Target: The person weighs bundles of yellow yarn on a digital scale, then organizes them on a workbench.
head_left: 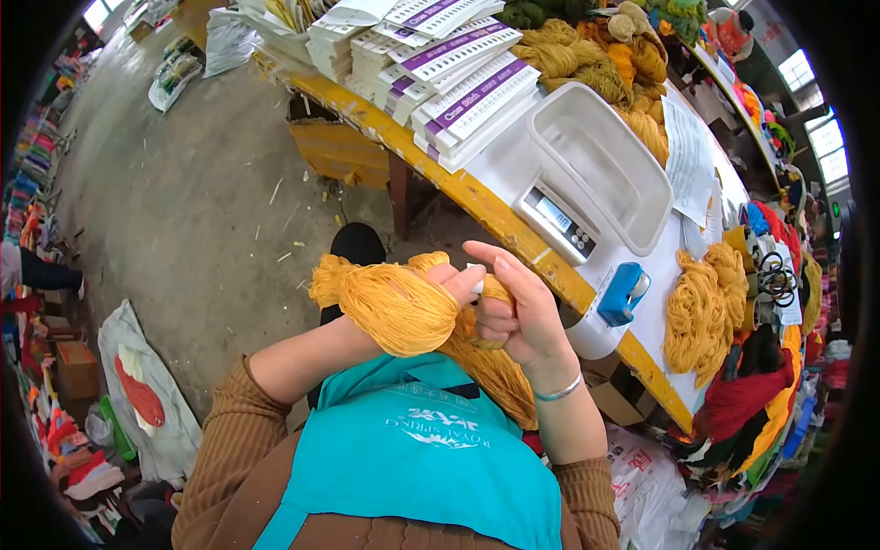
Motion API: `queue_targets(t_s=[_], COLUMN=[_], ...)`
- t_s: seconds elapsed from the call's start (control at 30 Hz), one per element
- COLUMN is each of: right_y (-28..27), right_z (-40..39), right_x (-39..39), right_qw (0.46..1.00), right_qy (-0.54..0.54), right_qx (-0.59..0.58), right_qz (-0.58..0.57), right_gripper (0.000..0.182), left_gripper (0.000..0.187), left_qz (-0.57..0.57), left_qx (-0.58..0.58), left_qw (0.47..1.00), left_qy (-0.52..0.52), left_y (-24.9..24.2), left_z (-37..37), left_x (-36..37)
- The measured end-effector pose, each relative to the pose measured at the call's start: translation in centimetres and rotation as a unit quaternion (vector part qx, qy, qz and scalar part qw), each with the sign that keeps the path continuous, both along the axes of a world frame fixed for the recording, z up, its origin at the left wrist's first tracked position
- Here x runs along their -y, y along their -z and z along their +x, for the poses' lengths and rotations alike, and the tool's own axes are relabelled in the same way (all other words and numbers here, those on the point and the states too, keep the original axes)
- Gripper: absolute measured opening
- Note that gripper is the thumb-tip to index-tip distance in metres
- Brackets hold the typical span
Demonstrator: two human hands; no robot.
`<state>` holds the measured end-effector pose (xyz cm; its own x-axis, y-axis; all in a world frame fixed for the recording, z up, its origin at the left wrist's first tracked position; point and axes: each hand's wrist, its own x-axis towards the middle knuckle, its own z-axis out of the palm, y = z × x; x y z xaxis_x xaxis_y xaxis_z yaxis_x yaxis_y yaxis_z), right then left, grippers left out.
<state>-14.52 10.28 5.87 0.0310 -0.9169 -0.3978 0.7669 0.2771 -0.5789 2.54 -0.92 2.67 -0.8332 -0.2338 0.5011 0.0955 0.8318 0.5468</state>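
Note:
A thick skein of golden-yellow yarn (396,307) lies over my left hand (451,282), whose fingers are wrapped in it and mostly hidden. My right hand (521,312) is closed on a strand bundle of the same yarn, with the index finger stretched out. Something small and white shows between the two hands. More yellow yarn (490,371) hangs below them across the teal apron (422,449). Both hands are in front of my body, beside the yellow table edge (559,275).
On the table are a scale (559,225) with a grey tray (600,165), a blue tape dispenser (623,293), stacked printed cards (477,101), papers and yarn heaps (701,312). A cardboard box (339,151) sits under the table. Sacks lie on the floor; other people are partly visible.

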Motion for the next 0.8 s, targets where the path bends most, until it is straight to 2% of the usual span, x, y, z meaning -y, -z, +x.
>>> queue_targets(t_s=[0.07, 0.1, 0.2, 0.23, 0.27, 0.3, 0.33, 0.37, 0.4, 0.43, 0.47, 0.5, 0.6, 0.67, 0.7, 0.73, 0.77, 0.8], right_y=[-0.4, -0.3, -0.2, 0.0, 0.3, 0.8, 1.8, 2.5, 1.8, 2.0, 2.1, 2.2, 2.9, 3.3, 3.1, 3.0, 3.4, 4.2], right_z=[0.2, 0.1, -0.4, -0.6, -0.8, -0.8, -1.1, -1.5, -0.8, -0.6, -0.4, -0.2, 0.0, 0.2, 0.6, 0.9, 1.1, 1.4], right_x=[0.0, -0.1, -0.2, -0.4, -0.5, -0.4, -0.5, -0.5, -0.4, -0.2, 0.0, 0.0, -0.4, -0.8, -1.0, -1.2, -1.4, -1.6], right_qw=[0.999, 0.999, 0.997, 0.992, 0.985, 0.977, 0.952, 0.919, 0.893, 0.893, 0.853, 0.807, 0.812, 0.819, 0.852, 0.881, 0.881, 0.892], right_qy=[0.034, 0.033, -0.015, -0.037, -0.060, -0.059, -0.085, -0.110, -0.090, -0.092, -0.073, -0.053, -0.015, 0.002, 0.026, 0.052, 0.053, 0.099], right_qx=[0.021, 0.021, -0.070, -0.112, -0.153, -0.186, -0.260, -0.332, -0.396, -0.394, -0.457, -0.515, -0.510, -0.498, -0.458, -0.416, -0.417, -0.392], right_qz=[0.011, 0.013, -0.029, -0.041, -0.052, -0.090, -0.136, -0.182, -0.194, -0.196, -0.240, -0.282, -0.282, -0.286, -0.252, -0.217, -0.218, -0.204], right_gripper=[0.038, 0.038, 0.045, 0.043, 0.042, 0.034, 0.032, 0.030, 0.023, 0.023, 0.020, 0.017, 0.011, 0.010, 0.008, 0.007, 0.007, 0.007], left_gripper=[0.030, 0.023, 0.019, 0.019, 0.020, 0.022, 0.023, 0.023, 0.022, 0.021, 0.021, 0.021, 0.023, 0.026, 0.027, 0.026, 0.025, 0.018], left_qz=[0.006, 0.044, 0.088, 0.132, 0.327, 0.504, 0.591, 0.593, 0.651, 0.702, 0.716, 0.716, 0.728, 0.648, 0.590, 0.574, 0.553, 0.570], left_qx=[0.065, 0.147, 0.178, 0.122, 0.235, 0.333, 0.302, 0.300, 0.299, 0.297, 0.290, 0.290, 0.284, 0.300, 0.269, 0.209, 0.147, 0.135], left_qw=[0.997, 0.988, 0.980, 0.984, 0.915, 0.795, 0.744, 0.743, 0.688, 0.628, 0.610, 0.610, 0.588, 0.686, 0.754, 0.787, 0.817, 0.809], left_qy=[-0.033, -0.035, -0.013, 0.017, 0.038, 0.056, 0.080, 0.077, 0.115, 0.154, 0.180, 0.180, 0.208, 0.141, 0.107, 0.089, 0.072, 0.049], left_y=[0.0, -1.3, -1.5, -1.6, -2.1, -3.3, -2.7, -2.0, -1.5, -1.3, -1.3, -1.1, -0.6, -2.0, -3.1, -2.2, -1.3, -1.5], left_z=[-0.1, -0.6, -0.8, -0.9, -0.7, -0.6, -0.4, -0.4, -0.4, -0.5, -0.5, -0.5, -0.5, -0.7, -0.8, -0.9, -0.9, -0.9], left_x=[0.3, 0.6, 1.9, 2.3, 3.0, 3.5, 3.7, 3.9, 4.1, 4.2, 4.2, 4.2, 3.7, 3.0, 2.4, 1.7, 1.0, 0.4])
